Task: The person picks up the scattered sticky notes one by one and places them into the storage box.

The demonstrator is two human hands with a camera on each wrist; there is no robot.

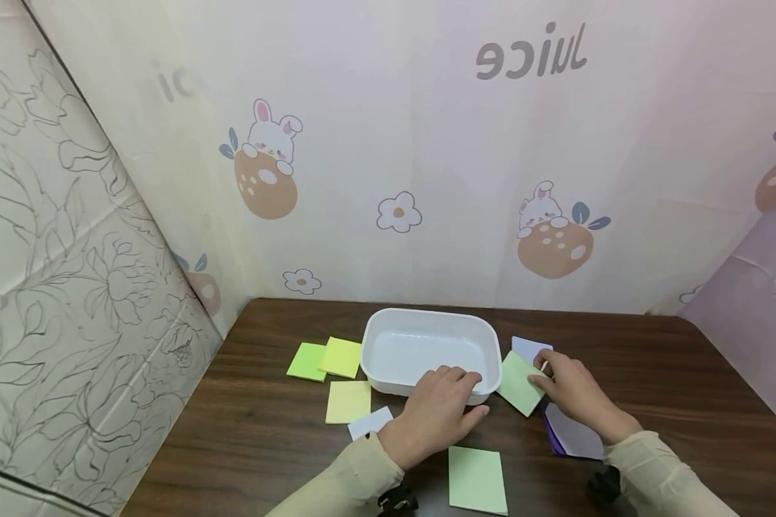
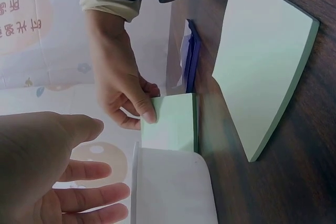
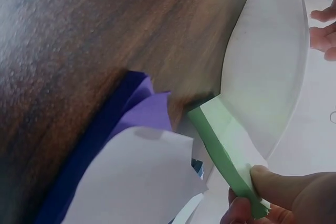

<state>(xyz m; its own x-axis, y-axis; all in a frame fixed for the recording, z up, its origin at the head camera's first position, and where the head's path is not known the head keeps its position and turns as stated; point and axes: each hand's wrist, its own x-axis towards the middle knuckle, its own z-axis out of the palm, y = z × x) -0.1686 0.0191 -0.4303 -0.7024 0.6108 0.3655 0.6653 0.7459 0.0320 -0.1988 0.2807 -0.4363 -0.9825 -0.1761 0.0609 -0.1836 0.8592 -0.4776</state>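
A white plastic basin [image 1: 420, 348] stands at the middle of the table. My right hand [image 1: 578, 391] pinches a light green sticky note pad [image 1: 516, 384] between thumb and fingers, just right of the basin. In the right wrist view the thumb [image 3: 278, 184] presses on the pad's pale face, and the pad overlaps the basin wall. My left hand [image 1: 436, 413] is over the basin's near rim, its fingers loosely extended and holding nothing. Close to the body, a second light green pad [image 1: 477, 480] lies below the left hand.
Left of the basin lie a bright green pad [image 1: 307, 362], a yellow pad [image 1: 341, 357], a pale yellow pad [image 1: 348, 402] and a white pad [image 1: 370, 424]. A pale lilac pad [image 1: 530, 347] sits behind my right hand; a purple pad with a whitish top [image 1: 575, 434] lies below it.
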